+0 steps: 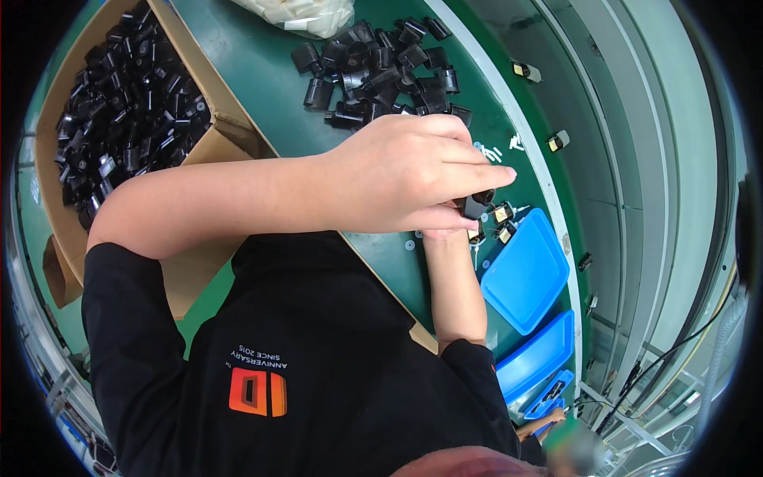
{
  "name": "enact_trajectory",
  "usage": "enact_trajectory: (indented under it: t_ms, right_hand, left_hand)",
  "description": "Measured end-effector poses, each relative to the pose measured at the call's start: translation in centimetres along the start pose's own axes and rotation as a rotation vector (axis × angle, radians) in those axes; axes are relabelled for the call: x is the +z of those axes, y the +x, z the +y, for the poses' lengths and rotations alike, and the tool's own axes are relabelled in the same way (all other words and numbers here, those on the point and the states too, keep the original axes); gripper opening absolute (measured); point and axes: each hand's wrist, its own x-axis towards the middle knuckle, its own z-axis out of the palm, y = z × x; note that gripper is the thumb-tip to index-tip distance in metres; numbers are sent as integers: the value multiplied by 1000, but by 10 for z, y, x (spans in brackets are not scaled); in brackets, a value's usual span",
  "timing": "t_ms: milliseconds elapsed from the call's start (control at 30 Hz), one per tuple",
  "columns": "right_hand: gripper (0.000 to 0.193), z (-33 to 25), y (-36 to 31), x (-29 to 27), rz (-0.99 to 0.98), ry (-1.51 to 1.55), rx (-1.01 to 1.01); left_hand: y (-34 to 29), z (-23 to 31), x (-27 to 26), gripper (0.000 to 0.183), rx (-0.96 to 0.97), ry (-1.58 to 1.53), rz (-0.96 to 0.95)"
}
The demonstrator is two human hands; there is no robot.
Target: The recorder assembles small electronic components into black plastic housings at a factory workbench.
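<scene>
My left hand (421,171) reaches across from the left over the green table, its fingers closed round a small black plastic part (476,205). Only the end of that part shows, between the thumb and the fingers. Below it, my right hand (447,231) comes up from the lower right. The left hand covers most of it and its fingers are hidden, so I cannot see whether it grips the same part. Close by lie small assemblies with black bodies and cream blocks (504,213). Beyond the left hand is a loose pile of short black plastic cylinders (373,67).
A cardboard box (230,119) full of black plastic parts (131,111) stands at the left. A clear bag of white pieces (306,16) lies at the far edge. Blue trays (528,274) line the right side. White pins (493,153) lie near the rail. Another person's hand (556,415) shows lower right.
</scene>
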Motion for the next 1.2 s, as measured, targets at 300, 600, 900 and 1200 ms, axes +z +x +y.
enact_trajectory:
  t_ms: [300,600,900,1200]
  right_hand:
    - [44,-1,-1,-15,-59,137,6]
    - [32,-5,-2,0,123,15,-12]
    - [21,-6,13,4,-20,-169,-150]
    - [24,-4,13,17,-188,-40,-119]
  left_hand:
    - [-1,-1,2,59,10,7,-9]
    - [0,-3,1,57,12,27,5]
    - [1,-8,0,58,-15,19,3]
    - [0,-14,-1,62,0,-29,13]
